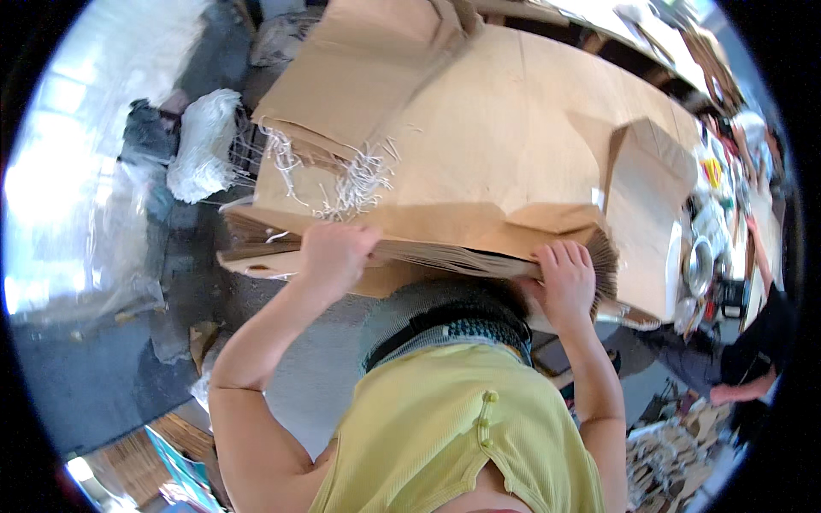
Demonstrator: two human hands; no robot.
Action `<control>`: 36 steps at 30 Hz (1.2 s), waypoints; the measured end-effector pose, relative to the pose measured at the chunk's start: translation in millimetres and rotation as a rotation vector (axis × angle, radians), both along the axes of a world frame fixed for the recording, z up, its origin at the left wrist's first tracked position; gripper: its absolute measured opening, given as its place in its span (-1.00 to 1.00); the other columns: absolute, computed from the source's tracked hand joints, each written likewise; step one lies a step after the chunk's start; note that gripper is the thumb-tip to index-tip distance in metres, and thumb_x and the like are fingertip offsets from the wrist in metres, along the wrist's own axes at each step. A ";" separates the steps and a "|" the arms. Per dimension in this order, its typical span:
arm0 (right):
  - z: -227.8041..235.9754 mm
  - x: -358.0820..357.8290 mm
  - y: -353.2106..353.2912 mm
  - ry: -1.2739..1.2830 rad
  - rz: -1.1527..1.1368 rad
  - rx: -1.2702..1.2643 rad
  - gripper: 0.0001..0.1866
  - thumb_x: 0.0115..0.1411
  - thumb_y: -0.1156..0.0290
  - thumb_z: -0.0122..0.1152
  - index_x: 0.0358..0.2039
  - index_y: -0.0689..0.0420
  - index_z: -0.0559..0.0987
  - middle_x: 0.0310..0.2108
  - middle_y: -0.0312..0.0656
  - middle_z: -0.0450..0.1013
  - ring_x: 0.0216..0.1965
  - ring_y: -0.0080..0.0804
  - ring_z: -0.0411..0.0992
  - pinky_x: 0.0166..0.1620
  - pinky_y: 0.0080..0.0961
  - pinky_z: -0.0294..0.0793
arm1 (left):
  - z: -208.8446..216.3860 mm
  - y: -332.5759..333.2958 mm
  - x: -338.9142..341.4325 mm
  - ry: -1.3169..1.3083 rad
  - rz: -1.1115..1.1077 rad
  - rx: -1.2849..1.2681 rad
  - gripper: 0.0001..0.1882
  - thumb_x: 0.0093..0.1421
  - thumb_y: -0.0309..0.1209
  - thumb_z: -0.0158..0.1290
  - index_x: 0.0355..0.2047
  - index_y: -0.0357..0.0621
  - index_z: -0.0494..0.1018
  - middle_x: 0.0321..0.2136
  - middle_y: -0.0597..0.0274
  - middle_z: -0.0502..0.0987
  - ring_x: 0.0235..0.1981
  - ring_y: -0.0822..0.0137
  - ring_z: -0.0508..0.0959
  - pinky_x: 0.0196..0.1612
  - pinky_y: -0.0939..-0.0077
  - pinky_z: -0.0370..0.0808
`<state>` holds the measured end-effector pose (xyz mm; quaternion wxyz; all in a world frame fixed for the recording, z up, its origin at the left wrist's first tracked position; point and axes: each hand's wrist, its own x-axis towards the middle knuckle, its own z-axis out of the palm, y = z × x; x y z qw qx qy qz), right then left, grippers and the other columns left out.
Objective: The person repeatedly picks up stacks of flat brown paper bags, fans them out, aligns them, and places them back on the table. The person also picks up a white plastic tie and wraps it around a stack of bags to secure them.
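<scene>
A thick stack of brown paper bags [445,255] lies along the near edge of the table, its many layered edges turned toward me. My left hand [335,256] is closed over the stack's left part, fingers wrapped on the top edge. Toward the right end, my right hand [564,278] grips the same stack with its fingers over the top and the thumb lower down. White string handles [359,184] lie tangled just beyond the stack, by another pile of brown paper bags [351,68] at the far left of the table.
The pale wooden table [496,111] stretches away from me. A brown paper bag [646,179] rests on its right side. Left of the table hangs a bundle of white strings [205,145]. At the right, a person in dark clothes [761,342] stands near a metal bowl [699,265].
</scene>
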<state>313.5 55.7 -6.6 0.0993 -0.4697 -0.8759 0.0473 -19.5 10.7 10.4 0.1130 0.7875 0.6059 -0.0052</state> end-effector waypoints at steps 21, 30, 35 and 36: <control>-3.3 -108.9 -5.7 -0.130 0.057 0.032 -0.22 -0.09 0.02 0.36 0.10 0.10 0.33 -0.19 -0.14 0.38 -0.12 -0.20 0.35 -0.04 -0.22 0.28 | -127.7 -40.1 -167.7 -2.087 0.699 0.334 -0.30 0.31 -0.06 -0.15 0.36 0.03 -0.11 0.36 0.21 -0.05 0.37 0.26 -0.06 0.32 0.34 0.05; -2.6 -148.5 -7.6 -0.131 0.030 0.008 -0.34 -0.10 0.02 0.37 -0.06 0.10 0.39 -0.25 -0.16 0.37 -0.16 -0.20 0.36 -0.03 -0.22 0.28 | -128.4 6.3 -182.6 -1.848 0.899 0.427 -0.21 0.26 0.24 -0.32 0.33 -0.01 0.02 0.32 0.23 0.07 0.35 0.30 -0.02 0.37 0.37 -0.26; -7.7 -157.1 -4.7 -0.065 0.069 0.109 -0.37 -0.11 0.04 0.37 -0.08 0.08 0.40 -0.27 -0.20 0.37 -0.17 -0.23 0.36 -0.03 -0.23 0.27 | -132.1 9.7 -153.9 -1.933 0.740 0.092 -0.21 0.28 0.25 -0.36 0.35 0.02 -0.03 0.34 0.23 0.02 0.35 0.28 -0.01 0.36 0.35 -0.16; -7.7 -156.4 -5.0 -0.023 0.085 0.154 -0.38 -0.11 0.04 0.37 -0.08 0.07 0.41 -0.27 -0.21 0.37 -0.17 -0.23 0.36 -0.03 -0.22 0.27 | -123.8 11.5 -165.0 -1.886 0.656 0.110 -0.24 0.30 0.21 -0.37 0.35 0.03 -0.05 0.34 0.25 0.02 0.35 0.27 -0.02 0.36 0.36 -0.17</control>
